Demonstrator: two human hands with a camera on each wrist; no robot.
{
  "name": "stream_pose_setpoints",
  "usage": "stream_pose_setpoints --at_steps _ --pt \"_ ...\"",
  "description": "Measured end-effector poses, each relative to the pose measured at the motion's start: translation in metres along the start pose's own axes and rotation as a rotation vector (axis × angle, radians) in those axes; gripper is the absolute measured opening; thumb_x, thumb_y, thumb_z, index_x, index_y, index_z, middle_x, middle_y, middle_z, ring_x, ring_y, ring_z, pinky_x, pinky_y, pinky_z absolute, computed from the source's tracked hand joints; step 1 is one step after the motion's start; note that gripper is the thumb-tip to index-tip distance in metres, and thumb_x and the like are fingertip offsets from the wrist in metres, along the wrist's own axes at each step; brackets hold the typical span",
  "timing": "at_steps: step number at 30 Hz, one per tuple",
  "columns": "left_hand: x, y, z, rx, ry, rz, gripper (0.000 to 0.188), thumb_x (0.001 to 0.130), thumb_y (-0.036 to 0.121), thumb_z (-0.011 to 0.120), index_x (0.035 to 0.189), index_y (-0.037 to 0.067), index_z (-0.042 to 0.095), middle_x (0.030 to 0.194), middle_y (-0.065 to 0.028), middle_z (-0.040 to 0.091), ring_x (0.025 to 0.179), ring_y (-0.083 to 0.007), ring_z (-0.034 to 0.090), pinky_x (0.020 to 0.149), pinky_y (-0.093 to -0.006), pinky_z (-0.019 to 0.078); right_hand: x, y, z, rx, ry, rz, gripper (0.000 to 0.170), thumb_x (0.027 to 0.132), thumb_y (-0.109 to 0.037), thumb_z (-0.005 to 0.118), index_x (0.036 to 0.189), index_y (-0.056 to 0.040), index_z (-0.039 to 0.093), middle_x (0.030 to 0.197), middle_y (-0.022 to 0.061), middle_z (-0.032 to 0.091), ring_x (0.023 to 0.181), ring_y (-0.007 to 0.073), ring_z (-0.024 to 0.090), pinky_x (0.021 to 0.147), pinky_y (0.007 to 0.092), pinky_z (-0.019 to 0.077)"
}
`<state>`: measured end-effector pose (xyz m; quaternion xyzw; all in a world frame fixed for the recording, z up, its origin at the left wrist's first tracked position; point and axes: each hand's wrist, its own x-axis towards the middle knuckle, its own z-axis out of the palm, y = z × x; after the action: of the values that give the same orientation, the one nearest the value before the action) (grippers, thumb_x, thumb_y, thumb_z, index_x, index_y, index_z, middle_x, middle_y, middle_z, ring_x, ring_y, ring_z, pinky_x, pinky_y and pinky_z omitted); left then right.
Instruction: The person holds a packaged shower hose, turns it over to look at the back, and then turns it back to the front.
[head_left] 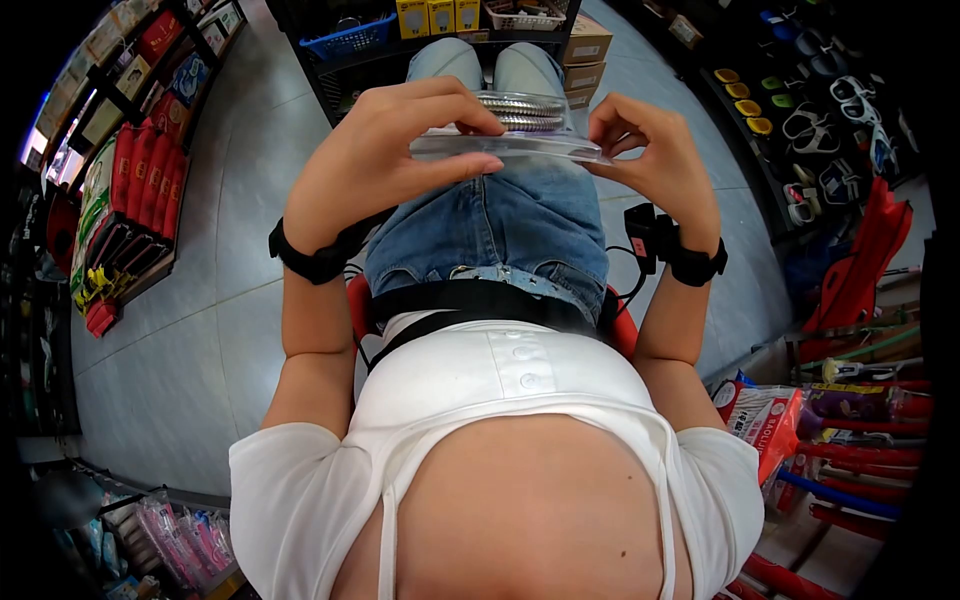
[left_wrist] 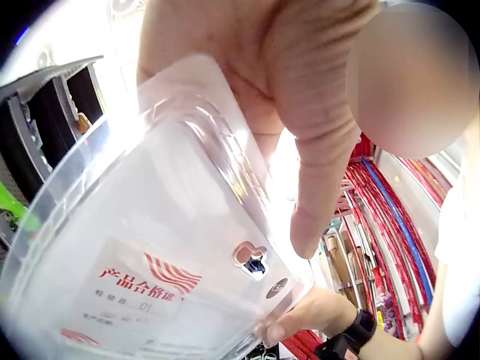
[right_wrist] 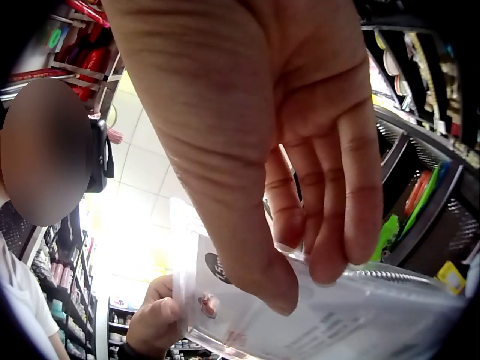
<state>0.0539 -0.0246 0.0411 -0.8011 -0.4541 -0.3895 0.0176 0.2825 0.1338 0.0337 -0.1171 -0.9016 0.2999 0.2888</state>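
A clear plastic package [head_left: 540,146] with a coiled metal hose [head_left: 525,113] in it is held over the lap. My left hand [head_left: 390,145] grips its left part, thumb on the near side and fingers on the far side. At its right end my right hand [head_left: 655,150] pinches the edge between thumb and fingers. The left wrist view shows the package [left_wrist: 172,247] with a white label in red print, the left hand [left_wrist: 292,90] beside it. In the right wrist view the right thumb and fingers [right_wrist: 281,289] lie on either side of the package's edge [right_wrist: 315,315].
A dark shelf with a blue basket [head_left: 350,38], yellow boxes [head_left: 440,16] and a white basket stands beyond the knees. Cardboard boxes [head_left: 586,45] are stacked beside it. Shelves of goods line both sides, with red-wrapped items [head_left: 150,175] at left and red packages at right.
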Motion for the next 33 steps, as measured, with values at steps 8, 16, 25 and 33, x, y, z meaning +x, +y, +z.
stream_pose_setpoints --at_steps 8,16,25,33 --pt "0.000 -0.002 0.001 -0.024 0.006 0.028 0.025 0.078 0.018 0.076 0.097 0.002 0.070 0.093 -0.0100 0.068 0.081 -0.0205 0.065 0.071 -0.0277 0.0510 0.000 0.001 0.000 -0.002 -0.006 -0.010 0.025 0.067 0.001 0.076 0.082 -0.0014 0.056 0.074 0.0017 0.061 0.066 0.0106 0.061 0.062 0.0227 0.0508" --pt "-0.002 0.002 0.002 0.082 0.043 -0.002 0.020 0.081 0.015 0.073 0.094 0.000 0.069 0.091 -0.0116 0.067 0.079 -0.0220 0.065 0.069 -0.0277 0.0507 0.002 -0.002 0.003 -0.020 -0.007 -0.031 0.024 0.067 0.001 0.076 0.082 -0.0014 0.057 0.073 0.0017 0.062 0.066 0.0108 0.062 0.061 0.0227 0.0507" --pt "0.000 -0.004 0.001 0.192 0.153 0.073 0.019 0.078 0.008 0.074 0.094 0.000 0.069 0.091 -0.0114 0.068 0.080 -0.0217 0.066 0.070 -0.0275 0.0521 0.003 0.003 0.007 -0.014 0.077 -0.049 0.023 0.071 -0.005 0.080 0.080 -0.0023 0.059 0.074 0.0006 0.062 0.067 0.0082 0.060 0.061 0.0201 0.0504" --pt "0.003 -0.008 0.005 0.413 0.283 0.175 0.017 0.074 0.015 0.076 0.088 0.010 0.069 0.086 -0.0029 0.068 0.071 -0.0183 0.064 0.061 -0.0264 0.0514 0.004 -0.002 0.008 -0.041 0.142 -0.066 0.024 0.072 -0.009 0.082 0.079 -0.0030 0.060 0.069 -0.0003 0.063 0.063 0.0053 0.060 0.058 0.0181 0.0488"
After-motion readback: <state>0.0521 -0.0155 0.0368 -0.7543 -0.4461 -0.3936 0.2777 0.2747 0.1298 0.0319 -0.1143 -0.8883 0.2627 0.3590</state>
